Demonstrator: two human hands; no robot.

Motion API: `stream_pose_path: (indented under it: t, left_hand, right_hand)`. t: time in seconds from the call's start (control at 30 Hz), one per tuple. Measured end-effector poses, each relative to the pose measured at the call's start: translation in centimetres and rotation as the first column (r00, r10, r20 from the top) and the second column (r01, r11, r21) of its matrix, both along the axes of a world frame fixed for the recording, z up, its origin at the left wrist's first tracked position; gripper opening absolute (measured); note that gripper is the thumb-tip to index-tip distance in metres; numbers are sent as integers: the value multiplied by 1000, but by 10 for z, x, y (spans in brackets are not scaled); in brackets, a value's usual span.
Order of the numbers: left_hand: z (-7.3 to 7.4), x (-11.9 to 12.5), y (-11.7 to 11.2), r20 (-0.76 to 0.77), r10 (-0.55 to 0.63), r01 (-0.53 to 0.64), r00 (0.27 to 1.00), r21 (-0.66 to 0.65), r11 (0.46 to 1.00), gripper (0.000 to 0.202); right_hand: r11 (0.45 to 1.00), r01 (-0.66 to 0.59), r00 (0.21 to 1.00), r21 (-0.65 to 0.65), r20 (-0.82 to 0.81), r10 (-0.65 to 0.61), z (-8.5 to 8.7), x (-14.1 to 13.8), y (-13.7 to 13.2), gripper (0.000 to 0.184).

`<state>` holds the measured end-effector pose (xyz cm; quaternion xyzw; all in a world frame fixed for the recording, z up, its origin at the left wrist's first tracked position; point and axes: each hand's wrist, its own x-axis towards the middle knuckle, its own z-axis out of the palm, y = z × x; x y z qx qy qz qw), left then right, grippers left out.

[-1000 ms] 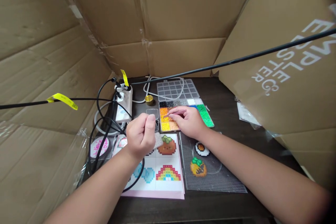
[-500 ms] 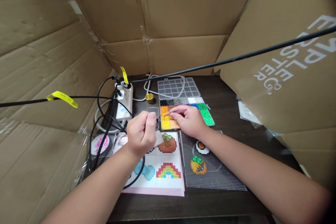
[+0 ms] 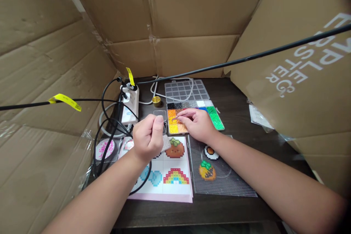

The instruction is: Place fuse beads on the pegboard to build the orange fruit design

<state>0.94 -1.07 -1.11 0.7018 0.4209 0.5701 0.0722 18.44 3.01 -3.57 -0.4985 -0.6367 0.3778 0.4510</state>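
Observation:
My right hand (image 3: pixel 201 126) pinches pink tweezers (image 3: pixel 186 115), their tips over the yellow and orange compartments of the bead box (image 3: pixel 218 117). Whether a bead sits between the tips is too small to tell. Closed in a fist with the thumb on top, my left hand (image 3: pixel 149 137) is above the pattern sheet (image 3: pixel 175 192); anything inside it is hidden. Beside its wrist shows a pale, speckled, translucent piece (image 3: pixel 166 142), partly covered. On the clear pegboard (image 3: pixel 233 186) under my right forearm lie an orange, green-topped bead figure (image 3: pixel 207 171) and a white-and-brown bead figure (image 3: pixel 211 153).
A white power strip (image 3: pixel 130 108) with looping black cables (image 3: pixel 102 135) stands at left. Nearby are a small gold cup (image 3: pixel 156 101) and a white dish of pink beads (image 3: pixel 104 150). Cardboard walls (image 3: pixel 192 55) surround the table, and a black cable (image 3: pixel 246 58) crosses in front.
The camera view has shifted very slightly. Both hands keep nearly the same pose, with the tweezers still over the yellow and orange beads.

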Motion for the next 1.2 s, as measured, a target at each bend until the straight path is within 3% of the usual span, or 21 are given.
stream_pose_path:
  t: [1.2]
  left_hand:
    - [-2, 0, 2, 16, -43, 43, 999, 26, 999, 30]
  right_hand:
    - [998, 41, 999, -48, -9, -41, 5, 1, 0, 7]
